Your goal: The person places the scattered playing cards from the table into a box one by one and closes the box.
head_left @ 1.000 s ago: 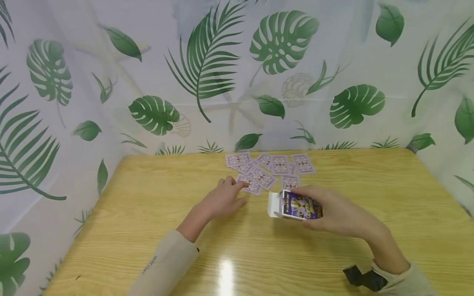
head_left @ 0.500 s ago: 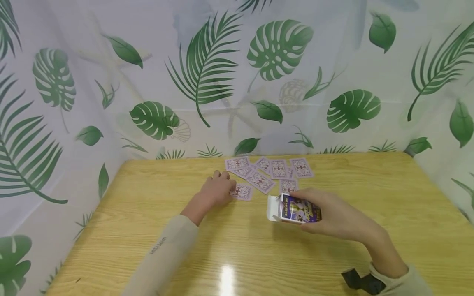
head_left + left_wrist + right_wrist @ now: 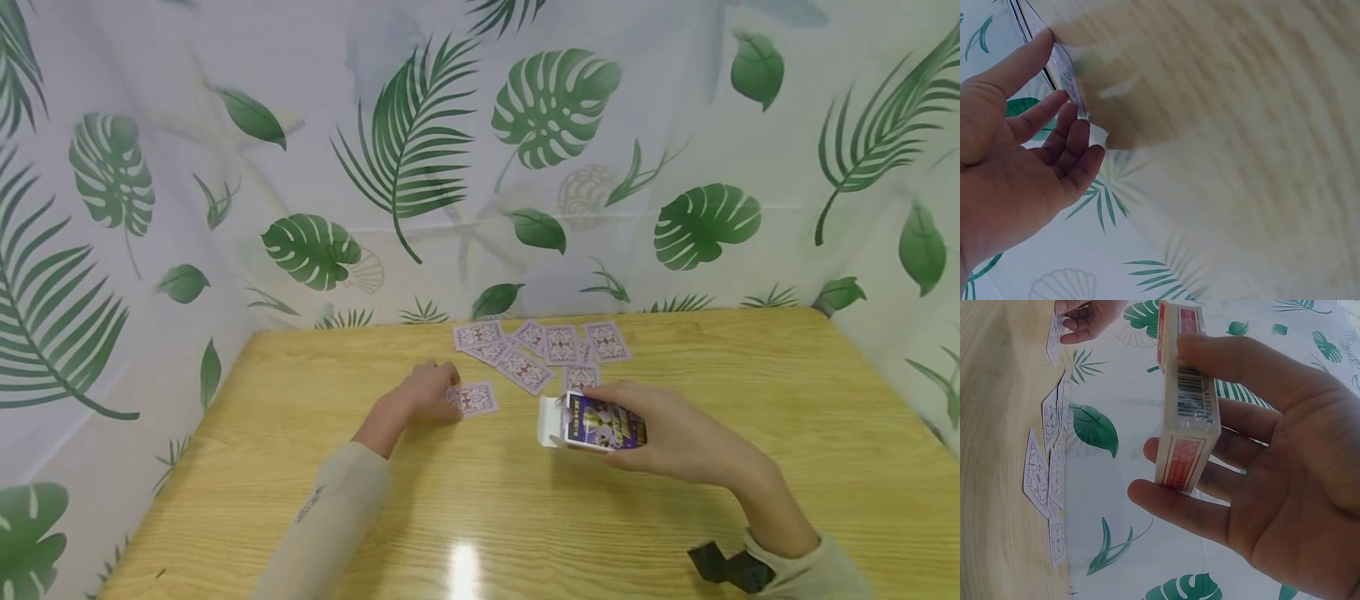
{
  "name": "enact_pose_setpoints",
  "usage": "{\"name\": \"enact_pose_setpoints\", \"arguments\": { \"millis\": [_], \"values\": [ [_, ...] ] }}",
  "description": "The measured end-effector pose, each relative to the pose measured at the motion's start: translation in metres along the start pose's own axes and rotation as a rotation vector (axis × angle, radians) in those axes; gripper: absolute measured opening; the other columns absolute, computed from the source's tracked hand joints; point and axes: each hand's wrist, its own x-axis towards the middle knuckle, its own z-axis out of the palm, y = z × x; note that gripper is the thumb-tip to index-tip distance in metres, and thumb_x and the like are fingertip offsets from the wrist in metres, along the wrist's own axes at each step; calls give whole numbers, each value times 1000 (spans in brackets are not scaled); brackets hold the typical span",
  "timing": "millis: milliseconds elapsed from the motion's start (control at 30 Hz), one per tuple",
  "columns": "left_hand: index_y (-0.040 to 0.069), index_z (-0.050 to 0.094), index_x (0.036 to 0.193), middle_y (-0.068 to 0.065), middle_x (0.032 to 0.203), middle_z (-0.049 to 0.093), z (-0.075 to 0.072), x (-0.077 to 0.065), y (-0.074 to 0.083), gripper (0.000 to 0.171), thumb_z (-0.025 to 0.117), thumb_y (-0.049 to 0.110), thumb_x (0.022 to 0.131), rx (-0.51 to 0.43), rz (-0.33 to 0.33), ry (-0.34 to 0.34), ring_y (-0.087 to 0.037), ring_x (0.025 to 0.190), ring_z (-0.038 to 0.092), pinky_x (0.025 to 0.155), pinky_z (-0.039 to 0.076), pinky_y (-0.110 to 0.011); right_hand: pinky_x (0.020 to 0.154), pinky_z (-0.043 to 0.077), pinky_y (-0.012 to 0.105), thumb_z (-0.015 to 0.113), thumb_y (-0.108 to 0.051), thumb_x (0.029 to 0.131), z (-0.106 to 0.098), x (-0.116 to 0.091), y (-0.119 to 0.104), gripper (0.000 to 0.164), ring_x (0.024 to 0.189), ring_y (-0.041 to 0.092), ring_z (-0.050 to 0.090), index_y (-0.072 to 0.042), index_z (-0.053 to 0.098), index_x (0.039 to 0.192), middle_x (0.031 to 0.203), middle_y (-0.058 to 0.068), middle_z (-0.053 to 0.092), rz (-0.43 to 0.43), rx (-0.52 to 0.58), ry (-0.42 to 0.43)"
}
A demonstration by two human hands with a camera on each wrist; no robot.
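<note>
The right hand [image 3: 678,429] grips the box [image 3: 600,422], open flap [image 3: 550,422] leftward. Left of it, well apart, a card [image 3: 477,400] lies lengthwise toward the box; the nearer left hand [image 3: 425,393] has thumb and forefinger at its left end, whether pinching I cannot tell. Other cards [image 3: 527,371] lie beyond.

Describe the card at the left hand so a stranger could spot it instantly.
Start with the wooden table and patterned cards near its far edge. Just left and nearer, the left hand touches this card, set apart from the bunch by bare wood.
</note>
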Motion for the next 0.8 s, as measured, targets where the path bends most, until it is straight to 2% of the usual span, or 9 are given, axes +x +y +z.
{"name": "enact_pose_setpoints", "arguments": {
  "millis": [100, 233, 300, 467, 600, 800],
  "values": [
    [7, 56, 121, -12, 114, 50, 2, 0, -3, 46, 77, 22, 82, -45, -31, 4, -30, 108, 44, 96, 42, -46, 99, 46, 51, 83, -18, 80, 0, 0, 0, 68, 124, 32, 55, -6, 54, 140, 136, 12, 59, 2, 1, 1],
    [10, 55, 117, -10, 110, 49, 4, 1, -8, 44, 79, 22, 83, -88, -29, 33, -27, 102, 43, 89, 42, -42, 99, 46, 52, 83, -18, 81, -1, 1, 1, 68, 124, 33, 55, -5, 54, 140, 137, 12, 58, 3, 9, 1],
    [10, 53, 117, -10, 106, 52, 3, 1, -9, 42, 77, 14, 83, -152, -29, 54, -25, 96, 47, 81, 44, -37, 99, 46, 52, 83, -18, 81, -2, 1, 1, 67, 124, 33, 55, -5, 54, 140, 136, 12, 58, 0, 9, 5],
    [7, 52, 113, -11, 93, 59, -1, -2, -14, 35, 64, -5, 82, -385, -81, 110, -20, 76, 53, 60, 40, -28, 99, 46, 51, 83, -17, 80, -2, 3, 3, 67, 123, 32, 56, -5, 55, 139, 135, 11, 59, -8, 4, 11],
    [2, 56, 115, -13, 96, 61, -1, -7, -19, 31, 63, -5, 85, -536, -77, 134, -18, 78, 55, 61, 46, -26, 99, 46, 51, 84, -16, 79, -2, 2, 4, 66, 122, 31, 56, -5, 56, 138, 134, 11, 60, -10, 0, 16],
    [-3, 57, 120, -17, 96, 63, 0, -13, -24, 31, 63, -4, 89, -766, -62, 119, -19, 75, 61, 67, 55, -30, 99, 46, 51, 84, -17, 79, 0, 0, 3, 67, 122, 30, 56, -6, 56, 138, 135, 10, 60, -9, 9, 13]
  ]
}}
